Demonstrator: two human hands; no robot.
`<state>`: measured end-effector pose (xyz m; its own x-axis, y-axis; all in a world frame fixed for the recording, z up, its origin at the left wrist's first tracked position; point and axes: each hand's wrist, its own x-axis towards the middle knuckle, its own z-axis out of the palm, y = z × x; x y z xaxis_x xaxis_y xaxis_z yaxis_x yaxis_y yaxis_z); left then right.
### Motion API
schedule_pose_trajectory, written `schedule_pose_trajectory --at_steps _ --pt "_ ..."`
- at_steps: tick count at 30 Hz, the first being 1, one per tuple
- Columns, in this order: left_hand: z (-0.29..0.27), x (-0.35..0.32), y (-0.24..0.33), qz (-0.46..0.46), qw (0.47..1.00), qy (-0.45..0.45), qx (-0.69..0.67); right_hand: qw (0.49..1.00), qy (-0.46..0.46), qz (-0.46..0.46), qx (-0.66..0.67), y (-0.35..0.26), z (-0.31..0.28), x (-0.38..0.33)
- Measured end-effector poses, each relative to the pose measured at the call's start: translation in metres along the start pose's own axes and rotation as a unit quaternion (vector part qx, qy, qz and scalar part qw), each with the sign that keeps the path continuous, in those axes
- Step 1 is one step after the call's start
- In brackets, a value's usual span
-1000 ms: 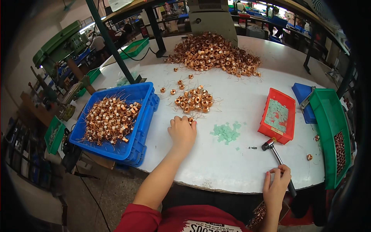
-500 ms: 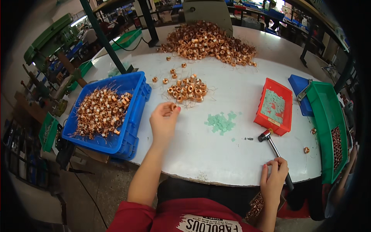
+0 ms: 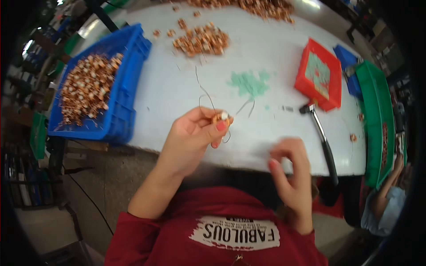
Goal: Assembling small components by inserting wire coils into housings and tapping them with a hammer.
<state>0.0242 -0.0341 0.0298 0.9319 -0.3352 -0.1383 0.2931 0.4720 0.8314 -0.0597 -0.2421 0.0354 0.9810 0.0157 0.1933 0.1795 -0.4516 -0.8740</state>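
Observation:
My left hand (image 3: pixel 188 139) is closed on a small copper-wound coil (image 3: pixel 221 119), pinched between thumb and fingers above the table's near edge. Thin wire ends stick out from the coil up, down and to the side. To its right hovers my right hand (image 3: pixel 293 170), blurred, its thumb apart from the curled fingers and nothing visible between them. A mallet (image 3: pixel 320 137) with a dark grip lies beyond it to the right, untouched. Light green paper pieces (image 3: pixel 249 84) are spread on the white table (image 3: pixel 173 95) past both hands.
A blue crate (image 3: pixel 126 106) full of coils stands left. One small coil heap (image 3: pixel 204 39) and a bigger pile (image 3: pixel 266 8) lie farther back. To the right are a red tray (image 3: pixel 304 71) with green pieces, a green bin (image 3: pixel 372 124) and another person's arm (image 3: pixel 384 188).
My left hand has brought the coil nearer and to the right. The right hand has left the mallet's handle and moved left. The whole view has tilted downward.

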Motion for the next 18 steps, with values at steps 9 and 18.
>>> schedule_pose_trajectory --at_steps 9,18 --pt "0.001 -0.005 -0.02 -0.077 0.995 -0.045 -0.033 0.984 -0.049 -0.031 0.169 0.008 0.048 0.02" --pt "-0.004 -0.001 -0.039 -0.01 0.992 -0.089 -0.091 0.943 -0.15 0.015 0.297 0.009 0.052 0.013"
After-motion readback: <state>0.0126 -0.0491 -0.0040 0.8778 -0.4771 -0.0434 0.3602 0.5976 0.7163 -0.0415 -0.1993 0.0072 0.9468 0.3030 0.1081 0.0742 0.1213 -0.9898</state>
